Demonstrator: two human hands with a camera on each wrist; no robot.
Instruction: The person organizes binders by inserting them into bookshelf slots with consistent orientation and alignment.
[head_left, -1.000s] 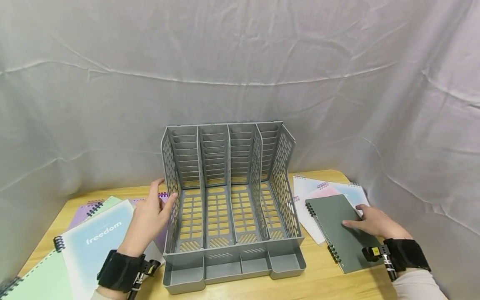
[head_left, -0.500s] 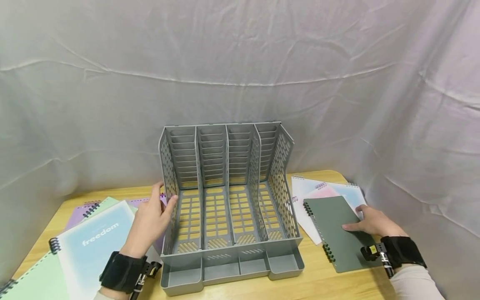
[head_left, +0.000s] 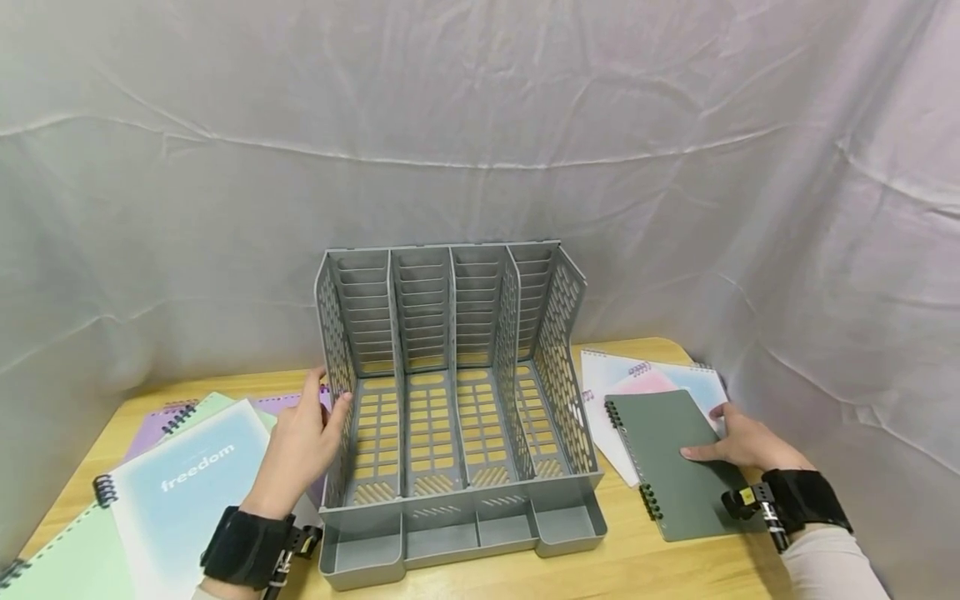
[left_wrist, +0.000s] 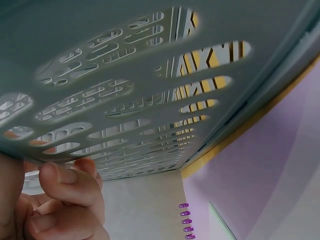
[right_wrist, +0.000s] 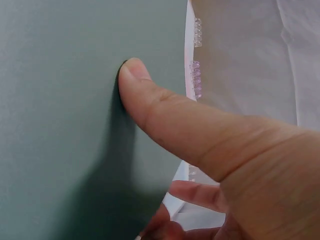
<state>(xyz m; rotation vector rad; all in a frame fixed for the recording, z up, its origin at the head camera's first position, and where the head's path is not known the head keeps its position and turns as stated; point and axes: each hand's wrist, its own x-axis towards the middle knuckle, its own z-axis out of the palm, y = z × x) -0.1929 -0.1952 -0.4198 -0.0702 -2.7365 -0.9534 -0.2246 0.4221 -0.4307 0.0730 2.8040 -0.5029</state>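
A grey file organizer (head_left: 442, 502) with upright dividers and a row of small front trays stands mid-table. My left hand (head_left: 300, 440) grips its perforated left side panel, thumb on the inner side. The left wrist view shows curled fingers (left_wrist: 70, 186) against the outside of that panel. On the right, a dark green spiral notebook (head_left: 663, 446) lies over other notebooks. My right hand (head_left: 757, 442) holds it by its right edge. In the right wrist view the thumb (right_wrist: 165, 117) presses on the cover while the other fingers reach around and below the edge, partly hidden.
Left of the organizer lie overlapping spiral notebooks: a blue one marked "freedom" (head_left: 198, 483), light green ones (head_left: 75, 554) and a purple one (head_left: 153, 429). White-blue (head_left: 603, 433) and pink (head_left: 647, 382) notebooks lie under the green one. A grey cloth (head_left: 480, 125) hangs around the table.
The whole view has shifted slightly. The left hand has settled closer around the organizer's side panel. The right hand keeps its place on the green notebook.
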